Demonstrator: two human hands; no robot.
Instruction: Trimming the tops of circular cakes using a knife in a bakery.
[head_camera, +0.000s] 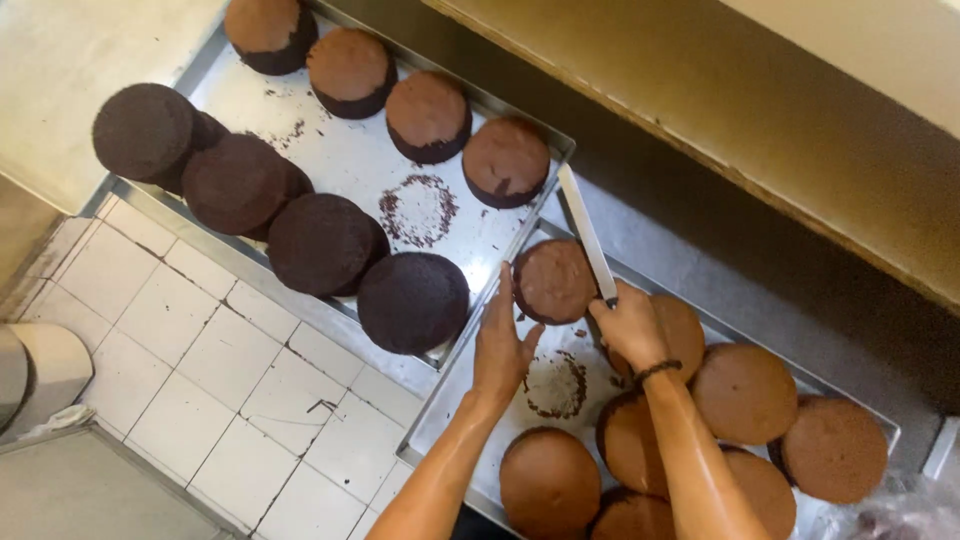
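My left hand (503, 342) rests flat against the side of a round chocolate cake (553, 281) at the corner of the near metal tray (440, 425). My right hand (630, 325) grips the handle of a long knife (586, 230), whose blade points away along the cake's right side. A ring of dark crumbs (556, 385) lies on the tray just below the cake. Several brown cakes (745, 392) fill the rest of this tray.
A second metal tray (330, 160) to the upper left holds a row of brown-topped cakes (428, 115), several darker cakes (412, 301) and a crumb ring (418, 210). White floor tiles (200, 360) lie at lower left, and a tan counter edge (700, 110) runs at upper right.
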